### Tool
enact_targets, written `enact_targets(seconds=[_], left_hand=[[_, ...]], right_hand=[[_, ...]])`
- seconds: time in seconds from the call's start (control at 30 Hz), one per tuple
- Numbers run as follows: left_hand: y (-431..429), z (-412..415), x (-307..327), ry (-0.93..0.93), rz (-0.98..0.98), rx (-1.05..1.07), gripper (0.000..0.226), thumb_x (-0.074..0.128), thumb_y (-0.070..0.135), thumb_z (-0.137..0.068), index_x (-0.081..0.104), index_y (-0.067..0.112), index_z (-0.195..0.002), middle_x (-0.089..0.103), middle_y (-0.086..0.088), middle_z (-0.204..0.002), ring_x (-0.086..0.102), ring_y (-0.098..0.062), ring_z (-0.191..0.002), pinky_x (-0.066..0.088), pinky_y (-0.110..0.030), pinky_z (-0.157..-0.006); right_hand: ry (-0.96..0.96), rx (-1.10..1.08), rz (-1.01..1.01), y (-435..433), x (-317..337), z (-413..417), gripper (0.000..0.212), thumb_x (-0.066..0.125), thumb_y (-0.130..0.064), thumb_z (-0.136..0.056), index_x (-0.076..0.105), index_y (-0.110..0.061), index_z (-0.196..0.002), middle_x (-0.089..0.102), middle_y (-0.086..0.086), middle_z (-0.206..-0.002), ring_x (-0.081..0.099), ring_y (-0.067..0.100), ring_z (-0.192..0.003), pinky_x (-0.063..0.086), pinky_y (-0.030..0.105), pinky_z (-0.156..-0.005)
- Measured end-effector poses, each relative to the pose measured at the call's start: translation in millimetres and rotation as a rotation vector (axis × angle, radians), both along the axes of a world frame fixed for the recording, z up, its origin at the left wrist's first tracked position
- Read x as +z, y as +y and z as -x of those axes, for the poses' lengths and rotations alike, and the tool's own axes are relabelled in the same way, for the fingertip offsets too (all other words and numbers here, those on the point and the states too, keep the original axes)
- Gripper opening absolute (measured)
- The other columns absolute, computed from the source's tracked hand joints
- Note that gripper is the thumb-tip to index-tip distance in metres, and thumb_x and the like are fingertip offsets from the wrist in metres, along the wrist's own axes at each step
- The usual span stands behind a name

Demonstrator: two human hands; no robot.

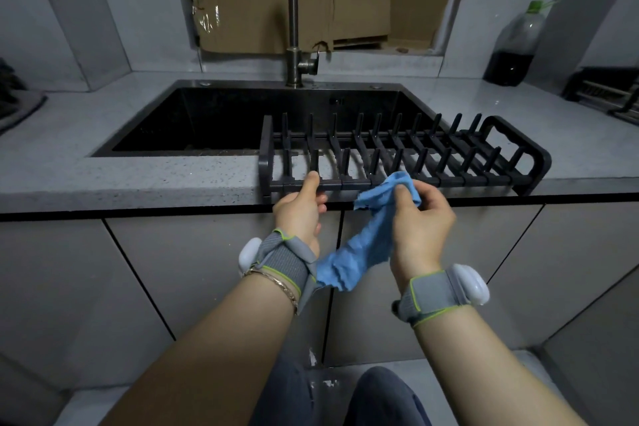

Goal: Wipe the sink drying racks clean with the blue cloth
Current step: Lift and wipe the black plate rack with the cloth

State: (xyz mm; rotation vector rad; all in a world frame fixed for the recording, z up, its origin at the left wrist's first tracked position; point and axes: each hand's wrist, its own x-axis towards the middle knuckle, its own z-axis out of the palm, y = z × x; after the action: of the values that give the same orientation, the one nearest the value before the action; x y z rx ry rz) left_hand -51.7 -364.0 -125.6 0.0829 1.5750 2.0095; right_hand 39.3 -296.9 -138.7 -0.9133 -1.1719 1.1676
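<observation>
The grey speckled countertop (138,169) runs the width of the room, with the dark sink (242,84) sunk into it. The basin is too dim for me to make out anything inside.

The black drying rack (349,182) sits at the counter's front edge, its back half over the near right part of the sink. It holds no dishes, only rows of upright prongs. It looks rigid and fairly light, likely to skate on the smooth stone if pushed, so it wants steadying by the front rail or the looped end handle rather than by the thin prongs. A second dark rack (601,90) lies far off on the right.

In the back right corner stands a clear plastic bottle (511,45) with a green cap, holding dark liquid in about its lower third.

The blue cloth (359,249) is soft, thin and limp. It hangs in a crumpled tail between the wrists, and its bunched top sits against the front rail. Bunched small, it should thread between the prongs.

The left hand (301,211) grips the front rail, thumb on top and fingers curled beneath. The right hand (422,221) pinches the cloth's bunched top, thumb pressed into it.
</observation>
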Motion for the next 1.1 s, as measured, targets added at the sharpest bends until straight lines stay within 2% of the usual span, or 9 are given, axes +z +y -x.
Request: enact_targets(seconds=[0.13,0.2,0.3,0.47,0.53,0.63,0.8,0.87,1.1], left_hand=[[0.0,-1.4,-0.3,-0.004,-0.002,-0.008,0.026,0.057,0.039,-0.091,0.053,0.018,-0.076,0.059,0.003,-0.071,0.05,-0.008,-0.063,0.034,-0.026,-0.06],[0.0,-0.7,-1.4,0.004,0.012,-0.01,0.026,0.057,0.04,-0.091,0.053,0.019,-0.076,0.06,0.004,-0.072,0.051,-0.008,-0.065,0.035,-0.026,-0.063],[-1.1,0.1,-0.9,0.007,0.014,-0.002,0.026,0.058,0.039,-0.09,0.054,0.019,-0.075,0.059,0.004,-0.071,0.05,-0.007,-0.064,0.034,-0.026,-0.062],[0.3,-5.7,-0.2,0.006,0.013,-0.026,0.026,0.059,0.038,-0.09,0.054,0.019,-0.073,0.059,0.004,-0.069,0.049,-0.007,-0.063,0.034,-0.025,-0.061],[0.7,-6.6,0.3,0.005,0.012,-0.017,0.026,0.059,0.038,-0.09,0.054,0.019,-0.073,0.058,0.004,-0.069,0.049,-0.007,-0.061,0.033,-0.025,-0.059],[0.3,-6.3,1.2,0.014,0.011,-0.012,0.026,0.058,0.037,-0.091,0.054,0.018,-0.074,0.058,0.003,-0.069,0.049,-0.007,-0.061,0.033,-0.024,-0.057],[0.2,-8.1,1.2,-0.002,0.004,-0.022,0.027,0.057,0.038,-0.091,0.053,0.018,-0.073,0.057,0.004,-0.069,0.048,-0.007,-0.061,0.032,-0.024,-0.058],[0.2,-8.1,1.0,0.005,0.002,-0.016,0.028,0.057,0.037,-0.091,0.052,0.017,-0.072,0.057,0.003,-0.069,0.047,-0.007,-0.06,0.031,-0.024,-0.057],[0.7,-6.9,2.7,0.001,-0.001,0.001,0.028,0.058,0.036,-0.091,0.053,0.017,-0.071,0.056,0.002,-0.068,0.047,-0.007,-0.058,0.03,-0.023,-0.055]], right_hand=[[-0.197,0.025,-0.166,0.1,-4.4,19.6,0.009,0.063,-0.004,-0.081,0.067,-0.011,-0.078,0.065,0.01,-0.082,0.059,0.02,-0.076,0.049,0.031,-0.073],[-0.268,-0.002,-0.294,-2.6,-6.3,24.7,0.006,0.065,-0.001,-0.079,0.07,-0.005,-0.079,0.063,0.012,-0.084,0.057,0.019,-0.075,0.044,0.019,-0.071],[-0.356,-0.045,-0.478,-1.3,-9.9,20.6,0.007,0.067,0.004,-0.075,0.072,0.001,-0.079,0.062,0.013,-0.078,0.051,0.009,-0.071,0.034,0.0,-0.066],[-0.3,-0.114,-0.412,3.1,-10.8,16.4,0.008,0.064,0.002,-0.078,0.071,0.0,-0.08,0.063,0.011,-0.08,0.053,0.014,-0.072,0.033,-0.001,-0.065],[-0.29,-0.118,-0.461,0.4,-10.8,17.0,0.008,0.063,0.003,-0.079,0.071,0.0,-0.081,0.063,0.011,-0.08,0.054,0.012,-0.073,0.034,-0.002,-0.067],[-0.357,-0.039,-0.655,-3.5,-15.1,16.4,0.012,0.062,0.0,-0.076,0.071,0.001,-0.083,0.062,0.01,-0.077,0.052,0.011,-0.074,0.039,0.007,-0.068],[-0.429,0.017,-0.768,-2.9,-17.8,18.3,0.022,0.054,-0.014,-0.08,0.072,-0.002,-0.084,0.062,0.011,-0.077,0.053,0.015,-0.069,0.044,0.026,-0.063],[-0.453,0.023,-0.817,-2.6,-15.5,19.4,0.026,0.05,-0.018,-0.08,0.072,-0.004,-0.084,0.061,0.01,-0.076,0.058,0.021,-0.066,0.046,0.032,-0.061],[-0.567,0.033,-0.905,0.6,-7.1,16.5,0.028,0.048,-0.019,-0.077,0.071,-0.007,-0.085,0.061,0.01,-0.075,0.061,0.028,-0.063,0.048,0.03,-0.052]])
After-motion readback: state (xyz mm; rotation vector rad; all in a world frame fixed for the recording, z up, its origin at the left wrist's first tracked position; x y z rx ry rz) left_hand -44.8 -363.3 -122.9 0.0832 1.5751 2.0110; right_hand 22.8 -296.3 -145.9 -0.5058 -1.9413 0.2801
